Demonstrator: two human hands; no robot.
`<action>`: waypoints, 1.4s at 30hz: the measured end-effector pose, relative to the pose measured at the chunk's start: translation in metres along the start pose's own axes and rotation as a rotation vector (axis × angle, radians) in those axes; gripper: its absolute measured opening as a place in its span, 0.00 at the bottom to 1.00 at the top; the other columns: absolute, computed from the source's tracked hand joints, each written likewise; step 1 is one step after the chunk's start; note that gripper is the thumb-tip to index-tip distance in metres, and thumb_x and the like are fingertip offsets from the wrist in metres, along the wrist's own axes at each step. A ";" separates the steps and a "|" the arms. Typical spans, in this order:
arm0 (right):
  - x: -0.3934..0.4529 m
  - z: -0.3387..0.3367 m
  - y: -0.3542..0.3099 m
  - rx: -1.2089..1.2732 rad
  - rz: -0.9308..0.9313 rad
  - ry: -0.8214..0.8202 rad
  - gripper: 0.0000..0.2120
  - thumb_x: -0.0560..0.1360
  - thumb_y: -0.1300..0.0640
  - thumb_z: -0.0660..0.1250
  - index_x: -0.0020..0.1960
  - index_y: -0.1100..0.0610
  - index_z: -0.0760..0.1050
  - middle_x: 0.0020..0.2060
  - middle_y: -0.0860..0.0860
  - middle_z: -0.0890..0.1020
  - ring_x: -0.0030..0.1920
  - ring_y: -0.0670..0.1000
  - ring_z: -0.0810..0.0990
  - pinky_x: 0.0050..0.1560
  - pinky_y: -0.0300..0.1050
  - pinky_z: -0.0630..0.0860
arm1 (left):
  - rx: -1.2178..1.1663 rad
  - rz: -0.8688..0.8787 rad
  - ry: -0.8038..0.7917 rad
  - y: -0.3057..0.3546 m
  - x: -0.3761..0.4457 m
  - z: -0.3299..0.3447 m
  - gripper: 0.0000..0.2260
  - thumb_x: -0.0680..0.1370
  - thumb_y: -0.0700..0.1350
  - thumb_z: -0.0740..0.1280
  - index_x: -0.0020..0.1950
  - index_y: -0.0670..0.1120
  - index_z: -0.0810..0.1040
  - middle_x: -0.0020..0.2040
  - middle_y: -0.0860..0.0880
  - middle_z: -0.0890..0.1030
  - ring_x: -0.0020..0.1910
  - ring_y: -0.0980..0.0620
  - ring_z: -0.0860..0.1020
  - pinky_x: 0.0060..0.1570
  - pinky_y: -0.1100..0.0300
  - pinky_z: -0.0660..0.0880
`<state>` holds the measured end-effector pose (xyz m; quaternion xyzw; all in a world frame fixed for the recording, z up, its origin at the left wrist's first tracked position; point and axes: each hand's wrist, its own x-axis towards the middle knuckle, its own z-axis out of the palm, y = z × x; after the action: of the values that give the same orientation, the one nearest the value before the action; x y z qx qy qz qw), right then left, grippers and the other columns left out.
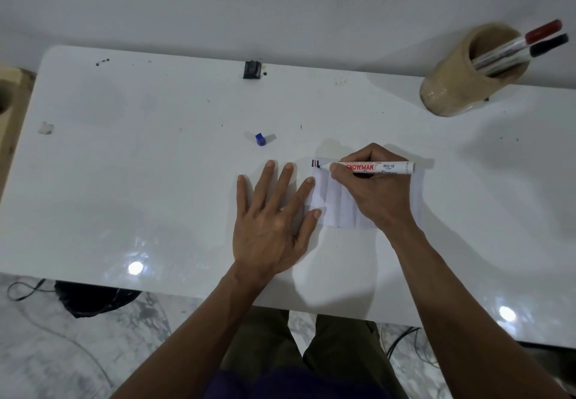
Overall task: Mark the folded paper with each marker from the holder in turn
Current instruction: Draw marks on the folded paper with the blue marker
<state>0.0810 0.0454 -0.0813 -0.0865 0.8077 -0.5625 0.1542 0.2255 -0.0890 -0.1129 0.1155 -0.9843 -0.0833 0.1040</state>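
A white folded paper (335,204) lies on the white table (156,180), creased into several vertical strips. Short dark, red and blue strokes (315,163) sit at its top left corner. My right hand (371,190) grips an uncapped white marker (389,167), its tip touching the paper beside the strokes. My left hand (274,215) lies flat and spread on the table, its forefinger and thumb pressing the paper's left edge. A blue cap (260,139) rests on the table above the left hand. The tan round holder (461,81) at the far right contains a red-capped marker (542,31) and a black-capped marker (550,44).
A small black clip (252,70) sits at the table's far edge. A scrap of white material (46,127) lies at the left. A wooden object (9,102) stands off the left edge. Cables and a dark bag (93,297) lie on the floor below the near edge.
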 end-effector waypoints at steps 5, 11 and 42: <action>0.000 0.000 0.000 0.023 -0.001 -0.008 0.07 0.71 0.61 0.78 0.39 0.58 0.80 0.37 0.55 0.86 0.40 0.57 0.86 0.41 0.54 0.83 | 0.009 0.002 -0.004 0.000 0.000 0.000 0.24 0.81 0.61 0.60 0.74 0.52 0.72 0.77 0.44 0.68 0.79 0.40 0.62 0.73 0.30 0.58; 0.004 -0.014 -0.022 0.277 0.125 -0.027 0.10 0.72 0.66 0.77 0.40 0.54 0.79 0.37 0.50 0.85 0.40 0.53 0.87 0.39 0.45 0.83 | -0.002 0.017 -0.026 -0.001 -0.001 0.000 0.25 0.81 0.61 0.61 0.75 0.52 0.71 0.78 0.44 0.67 0.80 0.40 0.61 0.74 0.30 0.57; -0.080 0.005 -0.127 0.401 0.122 0.050 0.10 0.77 0.58 0.73 0.47 0.65 0.80 0.39 0.57 0.88 0.39 0.53 0.88 0.38 0.43 0.83 | -1.255 -0.655 -0.193 -0.037 0.041 -0.133 0.05 0.79 0.38 0.70 0.48 0.45 0.85 0.43 0.47 0.86 0.42 0.53 0.83 0.42 0.58 0.80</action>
<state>0.1536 0.0217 0.0477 0.0089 0.6868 -0.7037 0.1818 0.2241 -0.1526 0.0159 0.3157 -0.6704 -0.6707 0.0328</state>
